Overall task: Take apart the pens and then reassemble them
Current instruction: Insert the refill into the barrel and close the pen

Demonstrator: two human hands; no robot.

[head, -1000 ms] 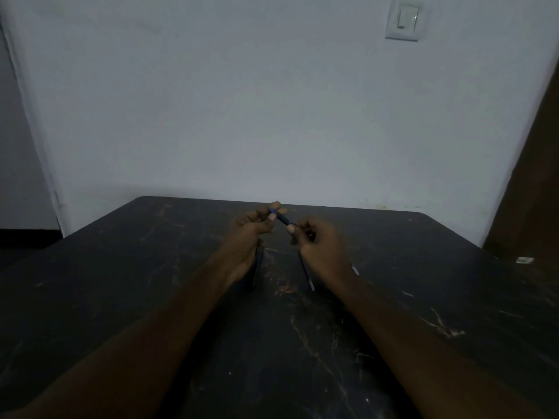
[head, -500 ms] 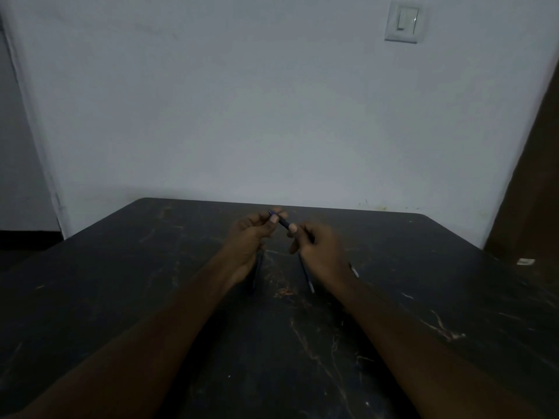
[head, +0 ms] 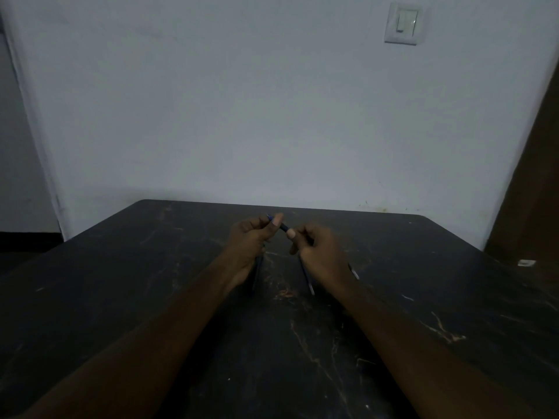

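Most of the pen [head: 284, 227] is hidden in the left hand [head: 248, 241] and right hand [head: 320, 252]; only a short dark stretch shows between them. A thin rod [head: 308, 282] on the tabletop [head: 121, 297] runs under the right hand, its far end covered. Whether the pale tip [head: 354, 273] beside that wrist belongs to the pen cannot be told.

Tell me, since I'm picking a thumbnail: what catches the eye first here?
The left hand and right hand meet above the middle of the dark table, both pinching one blue pen. High on the pale wall, upper right, sits a white light switch.
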